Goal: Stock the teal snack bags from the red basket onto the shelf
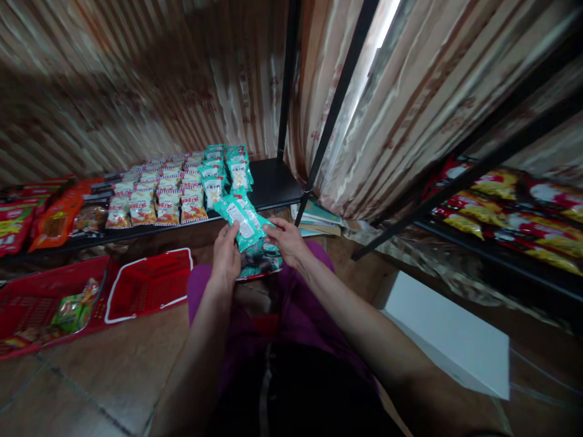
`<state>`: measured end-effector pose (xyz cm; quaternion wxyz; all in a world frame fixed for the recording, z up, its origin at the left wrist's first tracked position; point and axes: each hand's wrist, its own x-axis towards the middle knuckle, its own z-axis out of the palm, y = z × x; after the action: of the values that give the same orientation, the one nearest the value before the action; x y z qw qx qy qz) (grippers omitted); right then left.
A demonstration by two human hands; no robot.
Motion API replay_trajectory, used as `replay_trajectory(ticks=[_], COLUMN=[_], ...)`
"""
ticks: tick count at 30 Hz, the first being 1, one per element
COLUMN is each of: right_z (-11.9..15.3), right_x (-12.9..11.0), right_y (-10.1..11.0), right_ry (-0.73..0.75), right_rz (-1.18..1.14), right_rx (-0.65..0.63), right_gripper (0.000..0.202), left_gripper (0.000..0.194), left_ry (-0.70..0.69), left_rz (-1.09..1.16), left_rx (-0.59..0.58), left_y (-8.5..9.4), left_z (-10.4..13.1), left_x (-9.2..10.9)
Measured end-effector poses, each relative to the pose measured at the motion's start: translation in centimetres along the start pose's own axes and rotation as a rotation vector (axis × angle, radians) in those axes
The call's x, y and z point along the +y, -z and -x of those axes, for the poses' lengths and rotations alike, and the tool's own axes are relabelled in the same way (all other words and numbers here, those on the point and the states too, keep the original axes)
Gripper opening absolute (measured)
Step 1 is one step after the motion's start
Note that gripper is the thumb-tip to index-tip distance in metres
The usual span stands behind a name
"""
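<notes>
Between both hands is a teal snack bag (243, 221), its printed back turned up toward me. My left hand (226, 252) pinches its lower left side, and my right hand (286, 240) grips the right edge. Beneath it, more teal bags (262, 258) sit in a container with a red rim between my knees, partly hidden by the hands. Just beyond, rows of teal snack bags (239, 173) stand on the black shelf (273, 182). To their left are several rows of white and orange snack bags (168, 200).
Red baskets (152, 282) lie on the floor at left, one with a green packet (73, 312). Orange packs (57, 218) fill the shelf's left end. Black posts (334, 109) rise ahead. At right are a white box (446, 334) and a shelf of yellow-red bags (510, 212).
</notes>
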<state>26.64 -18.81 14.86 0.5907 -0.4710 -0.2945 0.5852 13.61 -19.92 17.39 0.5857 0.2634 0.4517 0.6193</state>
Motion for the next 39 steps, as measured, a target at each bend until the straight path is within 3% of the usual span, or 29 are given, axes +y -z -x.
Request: replay_trajectory(ticks=[3, 8, 10, 14, 17, 23, 28, 31, 33, 36, 39], right_z=[1.5, 3.5, 4.4, 6.3, 7.1, 7.5, 6.9, 6.2, 5.8, 5.6, 5.7], right_x=[0.1, 0.3, 0.0, -0.5, -0.2, 0.7, 1.6, 2.2, 2.2, 1.9, 1.5], right_y=[0.3, 0.6, 0.6, -0.1, -0.9, -1.6, -1.6, -1.3, -1.0, -0.5, -0.2], right_ry=[0.050, 0.186, 0.388, 0.937, 1.021, 0.746, 0.481, 0.292, 0.147, 0.020, -0.003], right_rz=[0.058, 0.227, 0.423, 0.947, 1.036, 0.758, 0.443, 0.091, -0.112, -0.258, -0.324], right_rx=[-0.020, -0.008, 0.016, -0.030, -0.146, -0.262, -0.190, -0.138, -0.165, -0.230, -0.284], right_gripper=[0.032, 0.034, 0.040, 0.040, 0.040, 0.056, 0.063, 0.055, 0.045, 0.033, 0.026], left_gripper=[0.034, 0.037, 0.036, 0.042, 0.049, 0.037, 0.040, 0.039, 0.032, 0.028, 0.029], left_ry=[0.011, -0.044, -0.082, -0.139, -0.187, -0.297, -0.319, -0.312, -0.317, -0.284, -0.174], left_rz=[0.039, 0.033, 0.021, -0.014, -0.053, -0.282, -0.295, -0.250, -0.234, -0.225, -0.224], left_rx=[-0.032, 0.022, 0.048, 0.071, 0.057, -0.010, -0.045, -0.041, 0.036, 0.153, 0.110], left_y=[0.0, 0.6, 0.8, 1.0, 1.2, 1.9, 1.8, 1.6, 1.8, 2.4, 3.0], left_z=[1.0, 2.0, 2.4, 3.3, 4.0, 5.7, 6.7, 6.7, 6.4, 5.6, 5.0], left_x=[0.3, 0.4, 0.5, 0.3, -0.2, -0.4, -0.7, -0.9, -0.8, -0.7, -1.1])
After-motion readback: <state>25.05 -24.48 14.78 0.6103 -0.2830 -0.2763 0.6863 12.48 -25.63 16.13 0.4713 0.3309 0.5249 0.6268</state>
